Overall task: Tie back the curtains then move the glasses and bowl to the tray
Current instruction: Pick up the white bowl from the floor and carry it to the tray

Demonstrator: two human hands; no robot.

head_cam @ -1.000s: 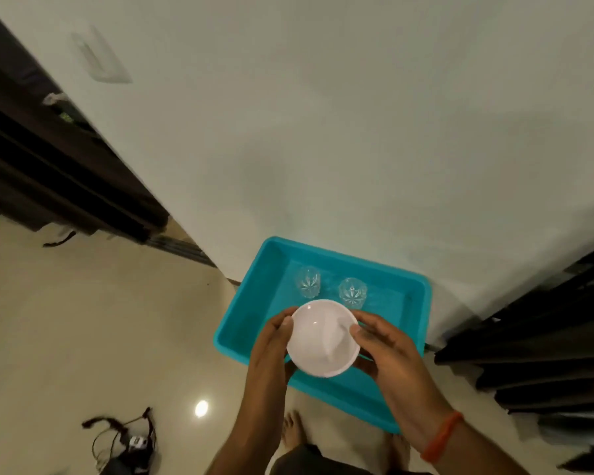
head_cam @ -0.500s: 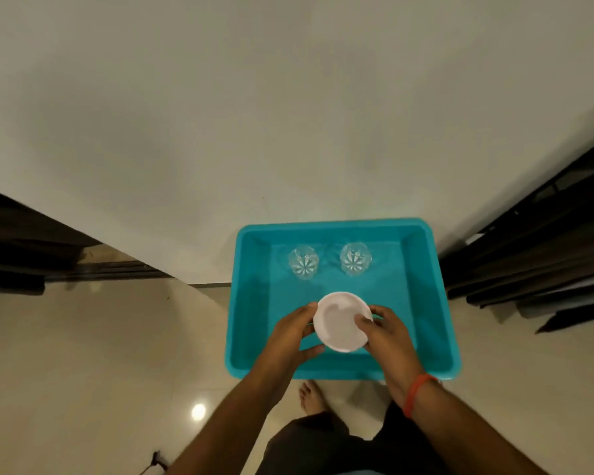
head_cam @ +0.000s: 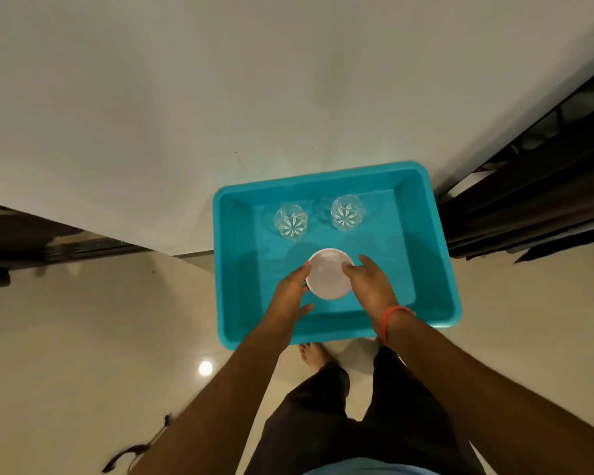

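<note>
Turquoise plastic tray (head_cam: 439, 296) sits on the pale floor (head_cam: 66, 337) against the wall (head_cam: 220, 80), with both cut glasses (head_cam: 290, 222) (head_cam: 347, 213) upright side by side along its far end, apart from each other. I judge the bowl placement, the last item, to be the step in hand. I note the white bowl (head_cam: 330, 278) low over the tray's near half, between the two hands; whether it rests on the tray floor I cannot tell. Left hand (head_cam: 288, 293) holds the bowl's left rim, fingers lightly curled round it; right hand (head_cam: 371, 286) holds the right rim likewise, an orange band (head_cam: 391, 322) at its wrist. Next move, in my judgement: settle the bowl flat, clear of the glasses, then let both hands release outward without tipping it.
</note>
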